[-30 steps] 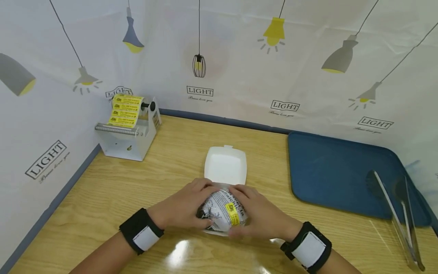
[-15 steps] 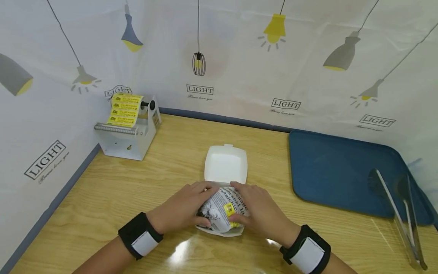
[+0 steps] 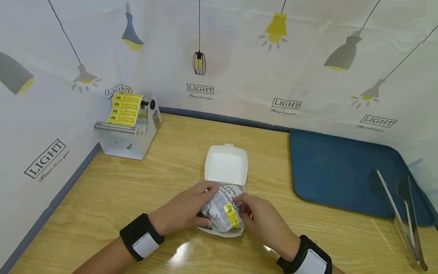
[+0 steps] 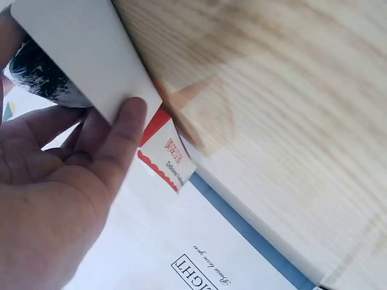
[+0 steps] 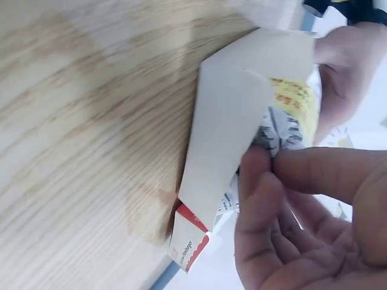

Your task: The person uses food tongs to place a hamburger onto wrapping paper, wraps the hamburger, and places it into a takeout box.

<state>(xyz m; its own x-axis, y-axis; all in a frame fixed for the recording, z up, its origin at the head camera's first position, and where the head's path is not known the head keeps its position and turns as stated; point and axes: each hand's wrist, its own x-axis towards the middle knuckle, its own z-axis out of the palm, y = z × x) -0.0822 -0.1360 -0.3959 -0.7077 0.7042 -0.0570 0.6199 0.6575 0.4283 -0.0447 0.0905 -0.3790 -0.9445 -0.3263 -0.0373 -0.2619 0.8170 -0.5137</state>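
Note:
A paper-wrapped hamburger [image 3: 219, 209], printed with black text and bearing a yellow label [image 3: 231, 215], sits in the lower half of a white hamburger box [image 3: 226, 164]. The box lid lies back, away from the person. My left hand [image 3: 181, 209] holds the box's left side; in the left wrist view one fingertip touches the outer wall [image 4: 78, 48]. On the right, my right hand [image 3: 265, 220] pinches the hamburger's wrapper [image 5: 281, 127] between thumb and finger, just inside the box wall [image 5: 224, 121]. The hamburger's underside is hidden.
A label dispenser [image 3: 126, 139] with a roll of yellow labels [image 3: 124, 110] stands at the back left. At the right, a blue tray [image 3: 335, 171] bears the heads of metal tongs [image 3: 400, 224], whose handles extend over the wooden table [image 3: 164, 152]. A lamp-printed curtain [image 3: 236, 68] hangs behind.
The hamburger has settled lower in the box. My right hand has gone from spreading over the hamburger's right side to pinching its wrapper. My left hand has barely moved.

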